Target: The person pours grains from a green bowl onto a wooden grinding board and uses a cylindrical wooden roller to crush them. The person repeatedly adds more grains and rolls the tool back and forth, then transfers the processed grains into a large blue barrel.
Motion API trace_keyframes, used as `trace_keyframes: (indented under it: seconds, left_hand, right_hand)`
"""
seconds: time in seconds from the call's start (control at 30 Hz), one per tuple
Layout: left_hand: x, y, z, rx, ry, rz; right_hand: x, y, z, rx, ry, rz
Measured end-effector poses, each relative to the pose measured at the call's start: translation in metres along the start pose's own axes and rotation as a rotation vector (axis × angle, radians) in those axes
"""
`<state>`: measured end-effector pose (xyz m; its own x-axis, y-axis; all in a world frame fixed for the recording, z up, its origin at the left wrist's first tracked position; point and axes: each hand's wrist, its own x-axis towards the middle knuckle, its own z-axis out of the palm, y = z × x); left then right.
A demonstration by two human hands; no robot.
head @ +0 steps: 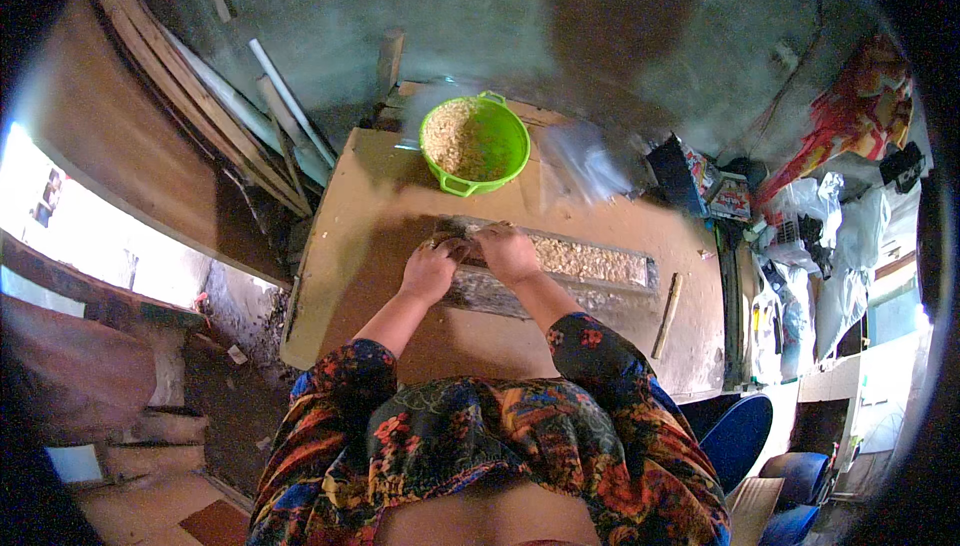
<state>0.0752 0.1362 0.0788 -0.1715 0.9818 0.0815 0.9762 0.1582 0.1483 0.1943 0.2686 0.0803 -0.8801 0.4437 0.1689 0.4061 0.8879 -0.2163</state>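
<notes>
A long, narrow rectangular mould (651, 276) lies across the table in front of me. Pale, crumbly flakes (592, 261) fill its right part, with a shiny strip like clear plastic at that end. My left hand (431, 270) is at the mould's left end, fingers curled down by its edge. Close beside it, my right hand (511, 252) bends over the same end, thumb and fingers near the left fingertips. What the fingertips pinch, if anything, is too small and blurred to tell. Beyond the mould stands a green two-handled plastic basin (506, 137) with more flakes heaped on its left side.
The wooden table (360, 201) carries clear plastic bags (589, 163) right of the basin and a thin wooden stick (667, 315) at the right. Boards and a pipe (292, 99) lean at the left. Plastic bags (855, 246) hang at the right, above blue chairs (739, 441).
</notes>
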Motion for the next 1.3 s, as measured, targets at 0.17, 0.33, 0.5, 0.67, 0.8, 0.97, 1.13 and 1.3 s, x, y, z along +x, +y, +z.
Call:
trace_keyframes:
  seconds: [0.17,0.33,0.5,0.67,0.8,0.97,1.13,1.3]
  left_hand:
    - [0.002,0.002,0.006,-0.079,0.005,-0.049]
    - [0.013,0.023,-0.005,-0.109,0.262,0.034]
    - [0.008,0.014,0.008,-0.204,0.226,0.026]
    - [-0.021,-0.014,0.029,-0.223,0.415,-0.220]
    - [-0.060,-0.038,0.053,0.034,0.261,-0.504]
    - [-0.073,-0.023,0.037,0.107,0.089,-0.672]
    - [-0.068,-0.014,0.031,0.095,0.056,-0.691]
    - [-0.068,-0.023,0.037,0.024,0.092,-0.688]
  right_hand:
    - [-0.034,0.050,-0.045,0.266,0.424,0.234]
    - [-0.127,0.138,-0.096,0.339,0.707,0.730]
    - [-0.214,0.212,-0.074,-0.031,0.645,0.816]
    - [-0.211,0.200,-0.066,0.116,0.521,0.829]
    - [-0.208,0.207,-0.053,0.056,0.447,0.767]
    - [-0.207,0.211,-0.044,0.009,0.374,0.750]
    - [-0.216,0.205,-0.043,-0.034,0.368,0.667]
    - [-0.208,0.188,-0.056,-0.022,0.449,0.612]
